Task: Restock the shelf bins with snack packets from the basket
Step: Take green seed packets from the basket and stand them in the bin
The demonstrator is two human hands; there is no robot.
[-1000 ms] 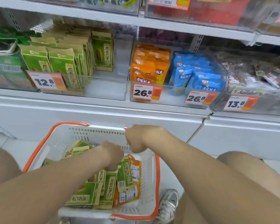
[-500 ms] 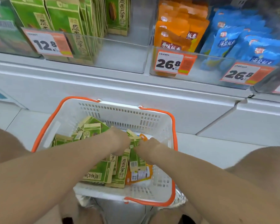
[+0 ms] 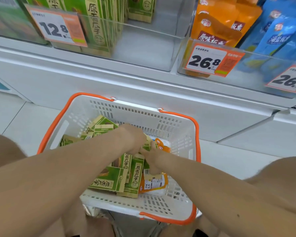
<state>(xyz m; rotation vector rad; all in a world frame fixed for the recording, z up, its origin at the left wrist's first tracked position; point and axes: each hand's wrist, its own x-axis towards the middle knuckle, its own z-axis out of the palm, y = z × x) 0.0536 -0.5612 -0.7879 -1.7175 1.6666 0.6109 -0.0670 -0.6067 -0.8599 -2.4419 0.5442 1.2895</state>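
Observation:
A white basket [image 3: 178, 127] with orange handles sits on the floor between my knees. It holds several green snack packets [image 3: 108, 178] and a few orange packets [image 3: 154, 183]. My left hand [image 3: 133, 139] reaches into the middle of the pile with its fingers curled down round green packets. Close beside it, my right hand [image 3: 154, 158] also grips green packets, and its fingertips are hidden among them. Above, the clear shelf bin [image 3: 143, 48] holds upright green packets [image 3: 96, 26] on its left side.
A second bin to the right holds orange packets [image 3: 217, 26] and blue packets [image 3: 280, 36]. Price tags 12.8 [image 3: 55, 28] and 26.8 [image 3: 207, 60] hang on the bin fronts. A white cabinet ledge [image 3: 143, 82] juts out under the bins.
My right hand left the basket's far rim and dropped into the pile beside my left hand. My view tilted down and came closer to the basket.

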